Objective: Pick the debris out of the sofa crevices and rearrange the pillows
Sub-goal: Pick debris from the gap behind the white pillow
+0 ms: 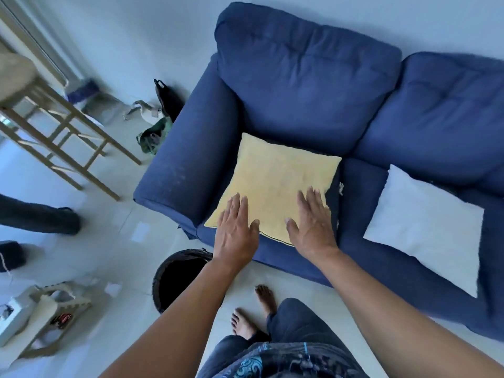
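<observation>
a black bin stands on the floor by the blue sofa. left hand and right hand lie flat, fingers straight, gripping nothing, on the yellow pillow on the seat; a white pillow lies further right.

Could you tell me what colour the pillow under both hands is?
Pale yellow pillow, seen in the head view.

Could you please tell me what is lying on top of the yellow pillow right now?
Both hands, left and right, lie flat, fingers straight, on the yellow pillow. Nothing else shows on it. The seat beneath it is covered.
</observation>
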`<state>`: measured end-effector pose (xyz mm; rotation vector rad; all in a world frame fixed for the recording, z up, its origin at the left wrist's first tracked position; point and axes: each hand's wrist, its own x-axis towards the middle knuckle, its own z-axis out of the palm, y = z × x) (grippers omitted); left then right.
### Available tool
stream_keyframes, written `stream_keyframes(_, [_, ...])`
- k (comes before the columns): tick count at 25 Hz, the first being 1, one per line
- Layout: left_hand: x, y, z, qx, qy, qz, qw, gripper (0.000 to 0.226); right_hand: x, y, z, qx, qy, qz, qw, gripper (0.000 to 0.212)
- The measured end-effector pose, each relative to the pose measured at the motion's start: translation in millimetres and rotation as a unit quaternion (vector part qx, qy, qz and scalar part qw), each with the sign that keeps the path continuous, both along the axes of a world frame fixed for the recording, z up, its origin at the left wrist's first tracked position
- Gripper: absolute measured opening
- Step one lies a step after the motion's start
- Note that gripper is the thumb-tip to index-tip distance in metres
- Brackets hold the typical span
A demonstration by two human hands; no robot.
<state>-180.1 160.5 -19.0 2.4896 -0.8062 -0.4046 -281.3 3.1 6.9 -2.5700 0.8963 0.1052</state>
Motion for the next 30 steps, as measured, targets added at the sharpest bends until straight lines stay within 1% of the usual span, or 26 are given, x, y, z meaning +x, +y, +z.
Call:
stream_keyframes(2, [-6.8,-15.4,3.5,-0.002,-0.002,-0.038,0.999,0.065,-15.8,-8.2,6.9,-0.007,0.0,-0.032,0.999,0.068])
stream_keyframes(9, [-35.0,-70.8,18.5,-0.013,-0.013,-0.128,0.992,0.064,-69.5,-42.5,26.5,-0.019,-0.007,-0.096,0.995,0.068])
stream_keyframes(16, [-71.7,-142.6,25.0,-0.012,-0.029,-0.192,0.981,0.061,-115.2,-99.0,27.3,-0.012,-0.016,-0.124,0.992,0.067])
stream_keyframes(24, [-120.2,-242.0,10.8,0.038,-0.01,-0.193,0.98,0.062,-152.9,-201.9,-4.6,0.041,-0.027,-0.092,0.995,0.066])
stream_keyframes(30, [-142.3,-308.0,-18.6,0.089,0.047,-0.149,0.984,0.062,-165.7,-278.6,-33.7,0.067,0.005,-0.045,0.997,0.066])
